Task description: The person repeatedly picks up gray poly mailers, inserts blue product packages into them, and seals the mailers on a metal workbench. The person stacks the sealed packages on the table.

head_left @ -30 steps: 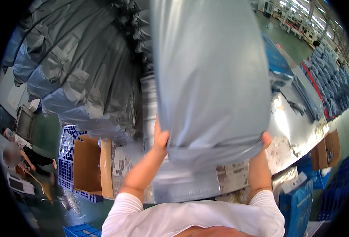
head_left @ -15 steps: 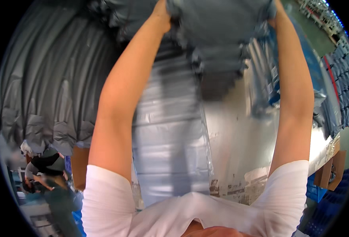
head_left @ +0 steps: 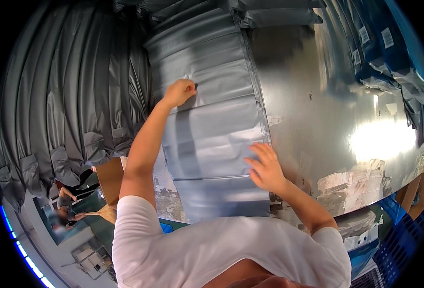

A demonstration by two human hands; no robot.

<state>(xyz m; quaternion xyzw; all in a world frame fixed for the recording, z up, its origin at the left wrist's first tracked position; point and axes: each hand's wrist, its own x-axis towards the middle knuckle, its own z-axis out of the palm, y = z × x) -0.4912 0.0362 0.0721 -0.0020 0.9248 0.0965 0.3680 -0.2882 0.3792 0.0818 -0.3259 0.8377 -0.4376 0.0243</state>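
Note:
A row of overlapping, flat grey plastic bags point(head_left: 217, 120) runs down the middle of the metal table. Over its left part is my left hand point(head_left: 179, 92), its fingers curled closed next to a small raised crease in the plastic. Whether anything is pinched in them is hidden. My right hand point(head_left: 266, 168) hovers at or just over the row's right edge, nearer to me, fingers spread and holding nothing. Contact with the plastic is hard to judge. Dark grey folded plastic bundles point(head_left: 279, 17) lie at the far end.
Long dark grey plastic bags point(head_left: 68, 86) hang or drape in folds at the left. Blue-wrapped packs with labels point(head_left: 387, 41) lie far right on the metal table point(head_left: 298, 105). A cardboard box point(head_left: 111, 180) stands at lower left, with a person point(head_left: 64, 211) beyond. Blue crates point(head_left: 397, 252) stand lower right.
Both hands have come back toward me from the far end, where they held a grey plastic bundle between them. They no longer hold it. The left has closed over the row; the right is spread.

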